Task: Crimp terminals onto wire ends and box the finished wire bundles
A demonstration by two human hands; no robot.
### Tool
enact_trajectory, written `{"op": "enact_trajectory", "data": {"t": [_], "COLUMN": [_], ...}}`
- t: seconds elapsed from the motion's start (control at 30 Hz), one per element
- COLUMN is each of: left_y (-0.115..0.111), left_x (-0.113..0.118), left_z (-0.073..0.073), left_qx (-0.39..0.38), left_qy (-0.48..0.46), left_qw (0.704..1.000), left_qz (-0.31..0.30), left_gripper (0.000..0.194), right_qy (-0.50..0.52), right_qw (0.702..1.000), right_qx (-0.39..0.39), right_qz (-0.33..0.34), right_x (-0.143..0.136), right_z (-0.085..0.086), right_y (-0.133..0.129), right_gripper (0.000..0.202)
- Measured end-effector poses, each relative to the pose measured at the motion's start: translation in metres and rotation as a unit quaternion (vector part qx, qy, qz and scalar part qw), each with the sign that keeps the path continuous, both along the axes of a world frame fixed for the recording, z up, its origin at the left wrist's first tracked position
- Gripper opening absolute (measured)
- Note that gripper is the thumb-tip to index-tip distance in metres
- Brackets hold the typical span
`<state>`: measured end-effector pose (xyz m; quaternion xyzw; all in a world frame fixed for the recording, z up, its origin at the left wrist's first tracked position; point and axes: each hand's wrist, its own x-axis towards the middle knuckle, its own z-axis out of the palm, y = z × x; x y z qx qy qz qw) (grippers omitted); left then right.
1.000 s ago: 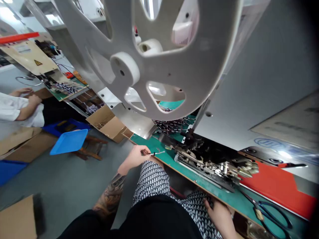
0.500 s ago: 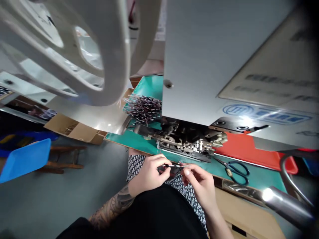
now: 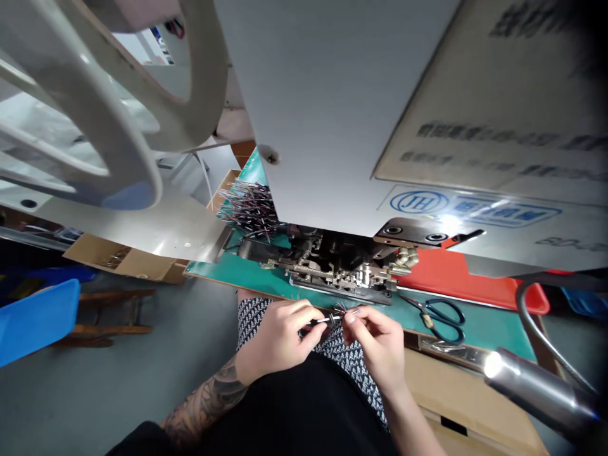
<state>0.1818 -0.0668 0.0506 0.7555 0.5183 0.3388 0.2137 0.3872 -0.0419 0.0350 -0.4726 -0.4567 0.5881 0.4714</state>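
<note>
My left hand [image 3: 280, 334] is closed, thumb and forefinger pinching a short cable [image 3: 323, 320] with black and white parts. Opposite it, my right hand [image 3: 377, 345] pinches thin wire ends between thumb and fingertips, and a few fine coloured strands [image 3: 341, 308] fan out beside those fingers. Both hands are close together over my lap, just in front of the green bench edge. Behind them sits the metal working head of a machine [image 3: 342, 278]. Exactly how the strands join the cable is too small to tell.
A heap of dark cut wires [image 3: 251, 209] lies on the green mat [image 3: 223, 269] at the left. Scissors [image 3: 441, 316] with dark handles and a red tray [image 3: 456, 275] are to the right. The machine housing [image 3: 323, 126] overhangs the bench; a lit lamp [image 3: 536, 386] juts in at lower right.
The view has swung slightly, shifting the machine and bench leftward. Both hands keep their pinches in front of the bench; the strands at my right fingertips now show more spread out.
</note>
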Motion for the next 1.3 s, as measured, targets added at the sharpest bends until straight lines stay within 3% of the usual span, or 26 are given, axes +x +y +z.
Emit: {"op": "enact_trajectory", "data": {"t": [0.17, 0.3, 0.4, 0.67, 0.97, 1.3], "left_y": [0.002, 0.006, 0.009, 0.014, 0.017, 0.019], "left_x": [-0.002, -0.003, 0.000, 0.017, 0.024, 0.027], "left_z": [-0.003, -0.007, -0.008, -0.006, -0.012, -0.013], "left_qx": [0.136, 0.184, 0.187, 0.149, 0.117, 0.100], "left_qy": [0.062, 0.052, 0.027, 0.010, 0.005, -0.015], "left_qw": [0.989, 0.982, 0.982, 0.986, 0.987, 0.985], "left_qz": [0.018, -0.002, -0.003, 0.073, 0.110, 0.138], "left_gripper": [0.007, 0.007, 0.011, 0.010, 0.011, 0.011], "right_qy": [0.055, 0.102, 0.084, -0.106, -0.039, -0.039], "right_qw": [0.998, 0.993, 0.996, 0.987, 0.991, 0.993], "right_qx": [-0.032, -0.055, -0.034, 0.097, 0.035, 0.011], "right_qz": [0.012, 0.032, 0.000, -0.077, -0.123, -0.115], "right_x": [-0.004, -0.008, -0.010, -0.010, -0.022, -0.022], "right_z": [-0.001, 0.000, 0.006, 0.023, 0.012, 0.013], "right_y": [0.002, 0.007, 0.011, 0.017, 0.026, 0.028], "right_gripper": [0.022, 0.024, 0.027, 0.031, 0.034, 0.031]}}
